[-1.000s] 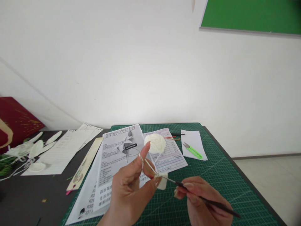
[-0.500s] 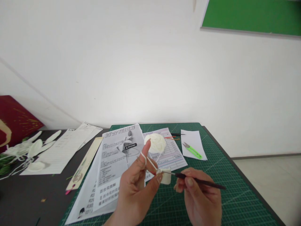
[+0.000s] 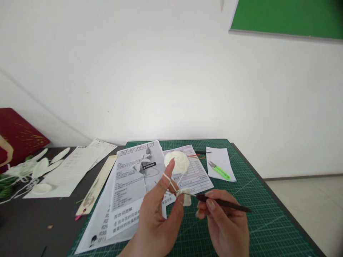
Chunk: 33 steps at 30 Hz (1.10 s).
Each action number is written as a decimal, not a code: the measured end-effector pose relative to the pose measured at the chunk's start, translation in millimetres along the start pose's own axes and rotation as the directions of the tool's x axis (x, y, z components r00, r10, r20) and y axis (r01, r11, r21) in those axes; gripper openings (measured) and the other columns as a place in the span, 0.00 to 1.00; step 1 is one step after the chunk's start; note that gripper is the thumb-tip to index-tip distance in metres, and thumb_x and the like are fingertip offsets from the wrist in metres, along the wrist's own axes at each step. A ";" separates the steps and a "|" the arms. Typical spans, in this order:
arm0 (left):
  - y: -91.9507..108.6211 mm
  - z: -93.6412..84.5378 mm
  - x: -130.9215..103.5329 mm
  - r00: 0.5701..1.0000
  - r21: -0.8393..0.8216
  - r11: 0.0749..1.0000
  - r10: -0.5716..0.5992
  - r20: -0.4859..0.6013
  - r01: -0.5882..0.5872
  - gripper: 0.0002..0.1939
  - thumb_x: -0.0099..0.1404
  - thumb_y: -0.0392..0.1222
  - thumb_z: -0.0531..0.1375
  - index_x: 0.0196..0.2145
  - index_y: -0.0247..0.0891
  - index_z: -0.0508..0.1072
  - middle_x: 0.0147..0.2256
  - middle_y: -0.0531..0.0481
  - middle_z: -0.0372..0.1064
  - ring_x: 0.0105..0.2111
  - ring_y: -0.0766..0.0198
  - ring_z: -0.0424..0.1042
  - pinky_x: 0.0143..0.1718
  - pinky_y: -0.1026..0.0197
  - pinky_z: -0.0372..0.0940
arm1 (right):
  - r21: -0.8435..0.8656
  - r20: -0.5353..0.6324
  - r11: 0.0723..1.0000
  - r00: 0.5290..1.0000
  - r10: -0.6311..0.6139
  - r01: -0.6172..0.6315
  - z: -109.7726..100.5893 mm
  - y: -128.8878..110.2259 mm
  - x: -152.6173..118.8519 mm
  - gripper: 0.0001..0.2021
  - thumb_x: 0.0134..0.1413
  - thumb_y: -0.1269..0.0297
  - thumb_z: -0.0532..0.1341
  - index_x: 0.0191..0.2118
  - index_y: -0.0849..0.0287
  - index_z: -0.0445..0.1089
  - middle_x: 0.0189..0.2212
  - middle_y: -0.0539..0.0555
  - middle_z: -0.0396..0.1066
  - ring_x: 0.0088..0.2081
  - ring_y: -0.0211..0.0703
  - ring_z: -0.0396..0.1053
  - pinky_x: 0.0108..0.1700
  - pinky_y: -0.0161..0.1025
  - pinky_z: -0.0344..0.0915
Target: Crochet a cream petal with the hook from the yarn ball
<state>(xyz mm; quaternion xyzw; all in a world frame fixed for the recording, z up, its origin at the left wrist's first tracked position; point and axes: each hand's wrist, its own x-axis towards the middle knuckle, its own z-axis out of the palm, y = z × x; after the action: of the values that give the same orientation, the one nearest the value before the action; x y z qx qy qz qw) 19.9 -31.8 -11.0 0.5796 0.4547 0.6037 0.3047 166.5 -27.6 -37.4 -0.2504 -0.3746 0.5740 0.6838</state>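
Between thumb and fingers, my left hand [image 3: 160,214] pinches a small cream crocheted piece [image 3: 187,198], with white yarn looped around its raised index finger. My right hand [image 3: 226,221] is closed on the dark handle of a crochet hook [image 3: 233,205]. The hook's thin metal shaft passes by the top of the piece, and its tip shows to the left, behind my left index finger. A ball of cream yarn [image 3: 177,162] rests on a printed form behind my left hand, a strand running down from it.
Printed pattern sheets [image 3: 134,182] lie left on the green cutting mat [image 3: 257,214]. Green-handled snips [image 3: 219,170] rest on white paper [image 3: 227,157] at the right. A ruler [image 3: 98,182], lined papers [image 3: 64,171] and white crocheted petals [image 3: 40,167] are farther left.
The hook has slid leftward with my right hand, and its tip now shows past my left index finger. The crocheted piece has shifted slightly left and up.
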 end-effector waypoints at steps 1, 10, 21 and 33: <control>0.0 0.3 0.4 1.000 0.000 1.000 0.000 -0.005 0.000 0.29 0.59 0.35 0.63 0.58 0.42 0.66 0.33 0.47 0.72 0.39 0.55 0.71 0.56 0.45 0.56 | 0.012 0.008 1.000 1.000 0.017 -0.017 -0.5 0.4 0.4 0.05 0.51 0.71 0.66 0.36 0.55 0.77 0.26 0.51 0.77 0.24 0.37 0.75 0.26 0.29 0.74; -1.4 5.8 2.2 1.000 -0.147 0.989 0.010 0.022 -0.007 0.36 0.62 0.31 0.59 0.63 0.59 0.54 0.32 0.54 0.69 0.42 0.62 0.70 0.48 0.58 0.64 | 0.059 0.080 0.996 0.995 0.067 -0.072 -1.9 0.5 -2.4 0.05 0.54 0.70 0.65 0.37 0.54 0.76 0.28 0.51 0.78 0.27 0.37 0.77 0.29 0.29 0.75; -0.4 14.1 -1.5 0.986 -0.241 0.969 0.018 -0.165 -0.058 0.35 0.59 0.31 0.63 0.60 0.54 0.60 0.27 0.55 0.70 0.32 0.68 0.70 0.43 0.65 0.67 | -0.023 0.063 0.999 0.998 -0.029 0.031 -0.9 5.0 1.4 0.06 0.53 0.71 0.65 0.35 0.53 0.77 0.27 0.51 0.78 0.24 0.38 0.76 0.26 0.31 0.74; -9.4 24.4 -4.6 0.941 -0.287 0.942 0.074 -0.330 -0.175 0.38 0.52 0.23 0.65 0.57 0.53 0.66 0.25 0.58 0.74 0.33 0.67 0.73 0.43 0.62 0.69 | -0.188 0.199 0.922 0.932 -0.303 0.340 5.6 8.8 -6.6 0.14 0.53 0.77 0.61 0.41 0.53 0.76 0.34 0.54 0.77 0.30 0.42 0.76 0.28 0.36 0.74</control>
<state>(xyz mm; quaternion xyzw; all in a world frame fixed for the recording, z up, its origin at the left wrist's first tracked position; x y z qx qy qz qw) 42.9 -27.3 -23.6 0.4483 0.3583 0.7707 0.2768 156.4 -32.6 -42.4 -0.2103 -0.5273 0.4277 0.7034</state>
